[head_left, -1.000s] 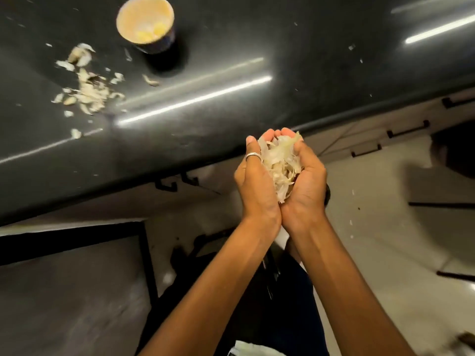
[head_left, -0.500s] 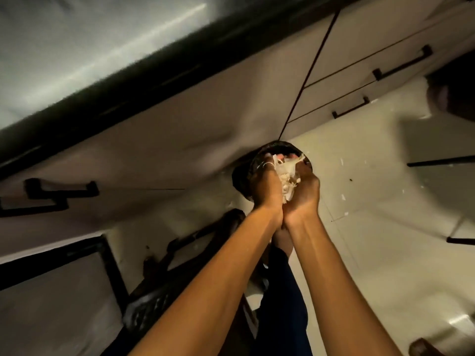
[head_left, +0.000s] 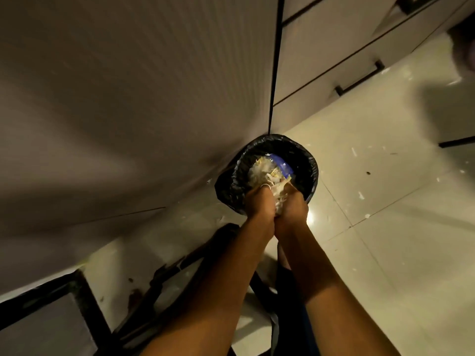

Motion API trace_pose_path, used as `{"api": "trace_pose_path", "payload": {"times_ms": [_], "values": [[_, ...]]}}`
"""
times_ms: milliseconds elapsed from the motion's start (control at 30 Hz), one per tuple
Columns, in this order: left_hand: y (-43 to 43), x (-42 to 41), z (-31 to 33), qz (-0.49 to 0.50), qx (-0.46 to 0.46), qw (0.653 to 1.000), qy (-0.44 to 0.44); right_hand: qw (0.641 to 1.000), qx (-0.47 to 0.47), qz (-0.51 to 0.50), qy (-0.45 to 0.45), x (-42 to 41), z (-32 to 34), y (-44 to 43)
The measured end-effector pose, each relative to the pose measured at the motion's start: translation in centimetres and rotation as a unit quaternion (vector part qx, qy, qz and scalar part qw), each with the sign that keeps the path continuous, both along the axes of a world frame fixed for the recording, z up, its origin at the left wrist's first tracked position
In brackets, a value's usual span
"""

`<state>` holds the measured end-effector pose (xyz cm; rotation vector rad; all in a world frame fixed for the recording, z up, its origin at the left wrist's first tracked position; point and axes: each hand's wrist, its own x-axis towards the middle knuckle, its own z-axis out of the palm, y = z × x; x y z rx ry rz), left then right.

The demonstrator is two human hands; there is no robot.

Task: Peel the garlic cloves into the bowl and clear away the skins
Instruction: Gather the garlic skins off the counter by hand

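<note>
**A:** Skins (head_left: 259, 173): where are they on your feed?

**B:** Bunched between my two hands, right over the bin (head_left: 309, 173). The front of the wad hangs inside its rim. Going from the left there's the cabinet door (head_left: 128, 98), then my left hand (head_left: 258, 202), with a ring (head_left: 266, 186) on one finger. Its fingers are curled round its side of the skins.

**A:** And the other?

**B:** My right hand (head_left: 293, 208) mirrors it, heels pressed together, fingers curled in. I judge they're cupped like that because skins are light and flaky; one hand would shed them.

**A:** Why so low over the bin?

**B:** Same reason, I think: dropped from high, they'd drift. The bag-lined bin stands at the cabinet's foot, with something blue (head_left: 282, 164) inside, under the wad.

**A:** Anything further right?

**B:** Pale flecks (head_left: 361, 195) on the floor (head_left: 398, 227); whether they're skins I cannot tell. There's a drawer handle (head_left: 359, 78) beyond. The bowl and cloves are out of view.

**A:** Next?

**B:** Parting my hands should let everything fall in.
</note>
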<state>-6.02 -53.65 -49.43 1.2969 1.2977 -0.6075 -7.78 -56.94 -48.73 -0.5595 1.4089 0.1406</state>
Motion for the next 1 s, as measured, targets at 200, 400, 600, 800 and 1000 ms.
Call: {"api": "trace_pose_path", "payload": {"times_ms": [200, 400, 600, 800, 1000], "values": [[-0.1, 1.7, -2.8, 0.008, 0.0, 1.0, 0.018, 0.998, -0.036, 0.057, -0.007, 1.5, -3.8, -0.1], [0.0, 3.2, -3.4, 0.028, 0.009, 1.0, 0.008, 0.989, -0.07, 0.125, 0.021, 2.5, -5.5, -1.1], [0.7, 3.4, -2.7, -0.012, 0.021, 1.0, -0.013, 0.971, -0.134, 0.197, 0.019, 2.6, -4.8, -0.6], [1.2, 3.7, -0.8, -0.047, 0.008, 0.997, -0.062, 0.931, -0.227, 0.284, -0.022, 3.6, -2.9, -0.1], [2.8, 3.5, 2.2, -0.095, 0.014, 0.99, -0.098, 0.922, -0.22, 0.316, -0.046, 3.8, 0.2, 1.1]]}}
